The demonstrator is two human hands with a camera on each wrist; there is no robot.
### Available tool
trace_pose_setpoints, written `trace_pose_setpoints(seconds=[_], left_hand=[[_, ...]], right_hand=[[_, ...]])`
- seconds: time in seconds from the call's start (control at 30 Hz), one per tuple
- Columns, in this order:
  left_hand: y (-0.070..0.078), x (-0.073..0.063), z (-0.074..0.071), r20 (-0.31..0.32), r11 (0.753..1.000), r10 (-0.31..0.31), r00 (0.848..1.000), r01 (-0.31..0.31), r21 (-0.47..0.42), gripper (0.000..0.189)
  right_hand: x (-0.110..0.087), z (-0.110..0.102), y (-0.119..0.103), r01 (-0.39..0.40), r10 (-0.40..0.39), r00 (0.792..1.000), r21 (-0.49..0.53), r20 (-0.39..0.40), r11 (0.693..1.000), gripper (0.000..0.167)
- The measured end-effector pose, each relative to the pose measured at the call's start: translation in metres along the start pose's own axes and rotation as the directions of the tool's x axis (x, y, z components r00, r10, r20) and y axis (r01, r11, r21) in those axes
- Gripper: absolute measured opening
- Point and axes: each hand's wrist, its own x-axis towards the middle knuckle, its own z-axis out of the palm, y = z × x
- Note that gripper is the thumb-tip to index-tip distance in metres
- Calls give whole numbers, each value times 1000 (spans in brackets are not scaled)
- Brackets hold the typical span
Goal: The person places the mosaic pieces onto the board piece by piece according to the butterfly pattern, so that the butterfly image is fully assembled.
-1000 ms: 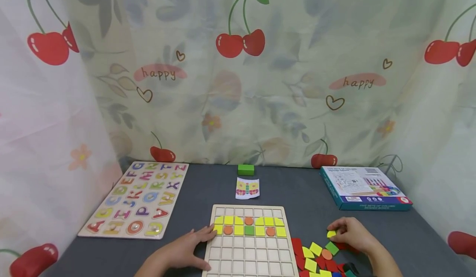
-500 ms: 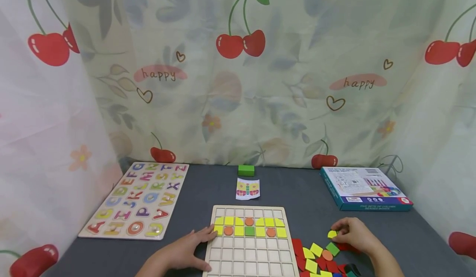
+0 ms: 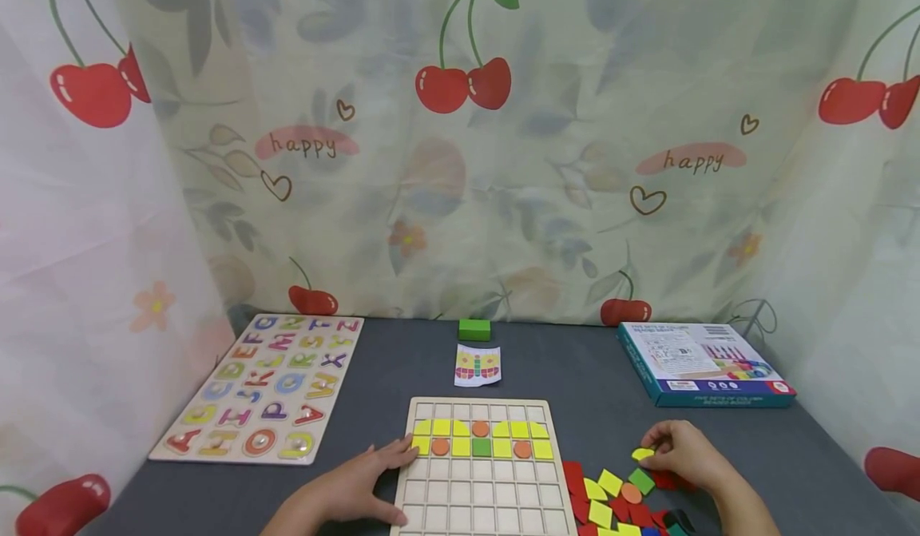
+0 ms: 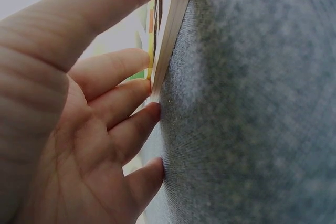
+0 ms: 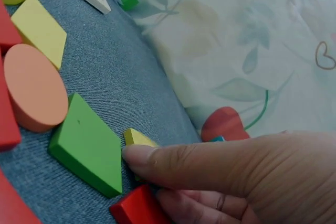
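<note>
My left hand [image 3: 362, 480] rests against the left side of the wooden grid board [image 3: 496, 492], fingers and thumb spread. In the left wrist view its fingertips [image 4: 152, 111] lie at the board's edge. Two rows on the board hold yellow tiles [image 3: 461, 446], orange discs [image 3: 481, 428] and a green square tile [image 3: 481, 446]. To the right of the board, my right hand [image 3: 683, 454] pinches a yellow tile [image 3: 642, 454] between thumb and fingers. In the right wrist view the thumb partly hides this tile [image 5: 139, 137], beside a green tile [image 5: 89, 145] and a red tile [image 5: 139, 205].
Loose coloured tiles [image 3: 600, 512] lie right of the board. A butterfly pattern card [image 3: 477, 365] and a green block [image 3: 475, 329] are behind it. An alphabet puzzle board [image 3: 262, 388] lies at left, a flat box [image 3: 704, 364] at right. A printed curtain [image 3: 460, 200] hangs behind.
The yellow tile in my right hand has turned slightly and looks flatter now. My left hand has stayed on the board's edge.
</note>
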Motion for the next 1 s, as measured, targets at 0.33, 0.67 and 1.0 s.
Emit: trace_pose_setpoints(seconds=[0.33, 0.67, 1.0], left_hand=[[-57, 26, 12, 9, 1000, 14, 1000, -14, -9, 85], [-7, 2, 0, 12, 999, -32, 999, 32, 2, 84], [-3, 0, -2, 14, 999, -32, 999, 32, 11, 87]], right_hand=[[5, 2, -5, 145, -155, 983, 99, 101, 984, 29], [16, 21, -57, 255, -295, 940, 224, 170, 941, 32], [27, 65, -115, 292, -364, 903, 297, 229, 909, 27]])
